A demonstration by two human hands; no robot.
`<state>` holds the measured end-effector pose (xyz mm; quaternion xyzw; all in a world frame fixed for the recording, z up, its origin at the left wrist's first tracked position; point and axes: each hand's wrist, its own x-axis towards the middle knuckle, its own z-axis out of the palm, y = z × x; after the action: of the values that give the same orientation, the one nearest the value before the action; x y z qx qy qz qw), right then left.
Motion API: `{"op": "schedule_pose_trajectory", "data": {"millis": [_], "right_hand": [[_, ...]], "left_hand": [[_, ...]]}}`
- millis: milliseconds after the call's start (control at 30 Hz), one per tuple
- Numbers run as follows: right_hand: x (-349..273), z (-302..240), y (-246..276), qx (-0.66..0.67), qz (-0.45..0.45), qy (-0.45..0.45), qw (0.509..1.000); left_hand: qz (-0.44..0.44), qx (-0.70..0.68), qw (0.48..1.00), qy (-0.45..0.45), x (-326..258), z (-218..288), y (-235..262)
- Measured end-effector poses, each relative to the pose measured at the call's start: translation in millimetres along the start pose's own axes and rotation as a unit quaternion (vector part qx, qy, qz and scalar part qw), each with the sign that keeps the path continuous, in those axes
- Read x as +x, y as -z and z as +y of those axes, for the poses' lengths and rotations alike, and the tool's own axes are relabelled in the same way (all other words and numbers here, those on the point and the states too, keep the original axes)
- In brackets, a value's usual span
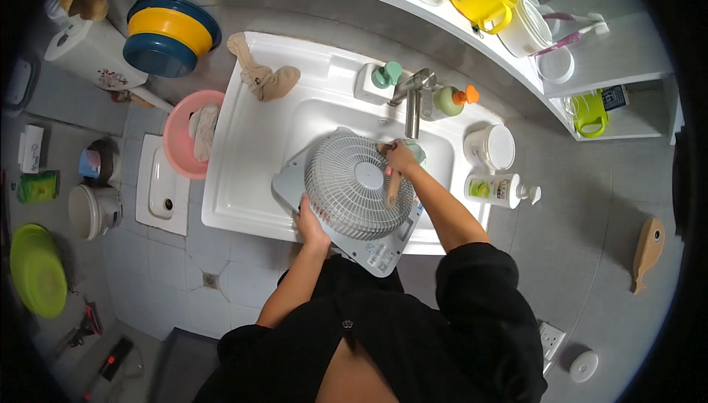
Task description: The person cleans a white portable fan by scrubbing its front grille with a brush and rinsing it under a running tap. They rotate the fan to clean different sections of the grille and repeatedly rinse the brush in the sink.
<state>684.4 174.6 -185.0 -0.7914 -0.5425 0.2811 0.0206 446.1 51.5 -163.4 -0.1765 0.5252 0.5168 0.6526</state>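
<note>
A grey fan [338,196] with a round slatted grille and a flat squarish base rests tilted over the front of the white sink [221,200]. My left hand [313,227] is closed on the left edge of its base, thumb up along the side. Over the upper right of the grille, my right hand [400,158] grips a tan cloth [393,190], one end of which hangs down across the slats. Part of that cloth is hidden under my fingers. A pale green thing [417,154], too covered to name, lies beside my right hand.
Behind the fan stand a metal faucet [414,101] and two pump bottles. A beige cloth [267,78] drapes over the sink's far left corner. A white tub [490,147] and a lotion bottle [494,190] sit at the right. At the left is a pink basin [177,134].
</note>
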Motion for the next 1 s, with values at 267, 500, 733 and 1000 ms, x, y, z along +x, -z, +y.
{"op": "schedule_pose_trajectory", "data": {"millis": [267,500,733,1000], "right_hand": [[-105.3,-43.6,91.5,0.348,-0.173,-0.084,0.917],[-110.4,-94.6,70.6,0.379,-0.238,0.088,0.89],[-79.6,-125.0,37.3,0.156,-0.271,0.274,0.909],[-76.9,-121.6,28.0,0.07,-0.215,0.283,0.932]], "left_hand": [[-0.09,-0.064,0.994,-0.019,-36.9,0.3,-8.7],[-0.046,-0.027,0.997,-0.05,-33.1,0.8,-15.1],[0.008,-0.006,1.0,-0.01,-17.7,-3.8,-4.5],[0.042,0.041,0.998,-0.033,0.3,-16.1,4.8]]}}
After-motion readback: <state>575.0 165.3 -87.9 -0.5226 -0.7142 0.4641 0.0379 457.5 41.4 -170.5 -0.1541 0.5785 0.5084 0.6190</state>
